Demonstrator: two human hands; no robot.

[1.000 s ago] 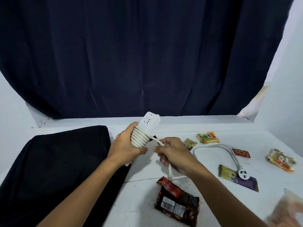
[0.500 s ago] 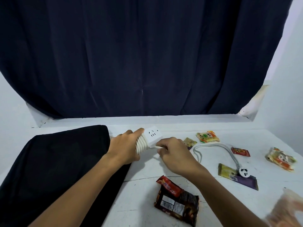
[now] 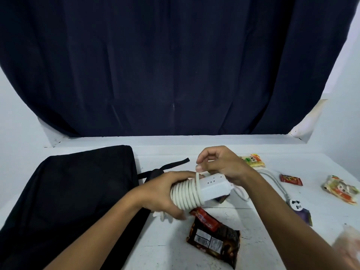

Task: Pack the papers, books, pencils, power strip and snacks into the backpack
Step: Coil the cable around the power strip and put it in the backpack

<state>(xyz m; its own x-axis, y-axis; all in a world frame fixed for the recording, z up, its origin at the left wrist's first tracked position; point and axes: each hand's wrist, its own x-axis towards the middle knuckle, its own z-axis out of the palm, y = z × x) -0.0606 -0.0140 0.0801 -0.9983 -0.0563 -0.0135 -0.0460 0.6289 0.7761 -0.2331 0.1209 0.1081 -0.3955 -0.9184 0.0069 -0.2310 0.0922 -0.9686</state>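
Held above the table [image 3: 253, 250], the power strip [image 3: 212, 187] sits gripped in the left hand [image 3: 165, 193] as the right hand [image 3: 220, 164] pinches its cord [image 3: 197, 176]; a loosened grip could let the coils spring off, away from the backpack [image 3: 68, 191].

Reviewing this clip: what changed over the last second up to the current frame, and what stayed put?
The left hand turned the power strip from upright to lying sideways, gripping it throughout. The right hand rose from below the strip to above it, leading the cord over for another loop, and the slack on the table shortened. The plug, the snack packets and the backpack stayed where they were.
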